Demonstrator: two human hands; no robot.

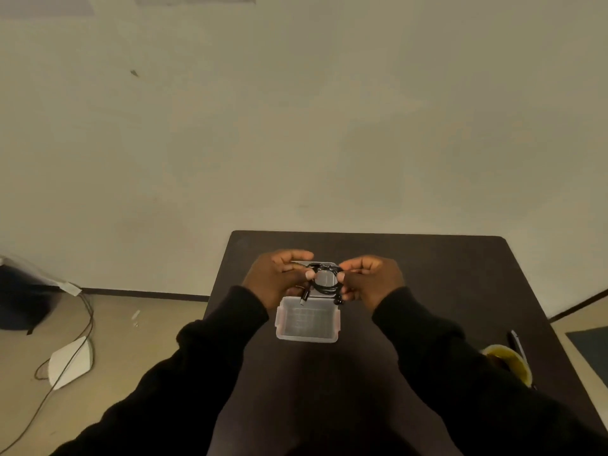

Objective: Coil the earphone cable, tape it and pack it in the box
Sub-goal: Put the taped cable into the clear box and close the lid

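Observation:
A black earphone cable (324, 286) is wound into a small loop and held in the air between both hands, just above the far end of the box. My left hand (274, 276) pinches the loop's left side; my right hand (371, 279) pinches its right side. The plug end (304, 296) and an earbud (338, 301) dangle below the loop. An open clear plastic box (307, 337) sits on the dark table under the hands. What looks like its lid (324, 278) lies behind it, mostly hidden by the coil and fingers.
A yellow tape roll (510, 362) and a pen (515, 340) lie near the dark table's (427, 274) right edge, by my right sleeve. On the floor at left are a white flat object (70, 362), loose wires (87, 319) and a dark bag (23, 291).

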